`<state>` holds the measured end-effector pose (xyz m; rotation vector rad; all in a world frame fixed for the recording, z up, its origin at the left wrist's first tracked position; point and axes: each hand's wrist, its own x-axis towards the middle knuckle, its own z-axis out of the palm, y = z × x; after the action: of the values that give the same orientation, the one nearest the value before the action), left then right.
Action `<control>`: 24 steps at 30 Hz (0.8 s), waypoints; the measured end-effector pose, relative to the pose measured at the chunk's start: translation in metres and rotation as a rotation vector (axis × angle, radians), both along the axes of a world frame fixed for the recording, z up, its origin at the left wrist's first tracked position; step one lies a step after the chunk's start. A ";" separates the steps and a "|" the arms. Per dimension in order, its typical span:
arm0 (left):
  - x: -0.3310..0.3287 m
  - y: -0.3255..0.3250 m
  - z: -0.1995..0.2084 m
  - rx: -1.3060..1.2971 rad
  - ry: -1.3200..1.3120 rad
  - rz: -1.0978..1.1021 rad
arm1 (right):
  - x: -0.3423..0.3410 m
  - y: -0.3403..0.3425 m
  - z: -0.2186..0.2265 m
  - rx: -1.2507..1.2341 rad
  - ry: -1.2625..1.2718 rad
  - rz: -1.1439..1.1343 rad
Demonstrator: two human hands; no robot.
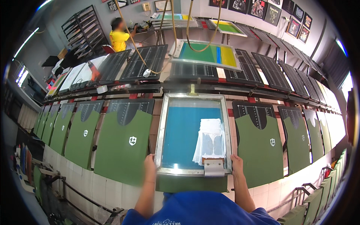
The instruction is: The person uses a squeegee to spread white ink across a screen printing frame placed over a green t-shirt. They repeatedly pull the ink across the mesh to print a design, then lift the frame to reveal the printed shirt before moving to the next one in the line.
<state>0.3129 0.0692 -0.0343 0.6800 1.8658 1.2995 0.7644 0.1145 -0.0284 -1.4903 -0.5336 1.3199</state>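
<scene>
A screen printing frame with a silver metal rim and blue mesh lies in front of me over a green shirt, which shows below its near edge. My left hand grips the frame's left side near the front corner; it is slightly blurred. On the opposite side, my right hand grips the rim near the front right corner. White ink is spread over the right part of the mesh. A squeegee with a metal holder rests at the near right, overlapping the front rim.
Green shirts with small white emblems lie on dark boards to the left, and more green shirts to the right. Another screen lies across the far boards. Hoses hang overhead. A person in yellow sits at the back left.
</scene>
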 end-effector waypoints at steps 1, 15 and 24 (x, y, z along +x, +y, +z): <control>0.004 0.001 0.000 -0.017 0.036 0.005 | 0.001 0.000 -0.005 0.001 -0.006 -0.017; 0.013 0.000 -0.011 0.008 0.065 0.026 | 0.004 0.000 -0.042 0.006 -0.081 -0.049; 0.041 -0.001 0.028 0.052 0.727 -0.004 | -0.024 -0.002 0.028 -0.024 -0.848 0.170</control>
<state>0.3539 0.0681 -0.0060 1.3110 2.3882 1.1854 0.7403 0.1127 -0.0003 -2.0372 -1.2015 0.7573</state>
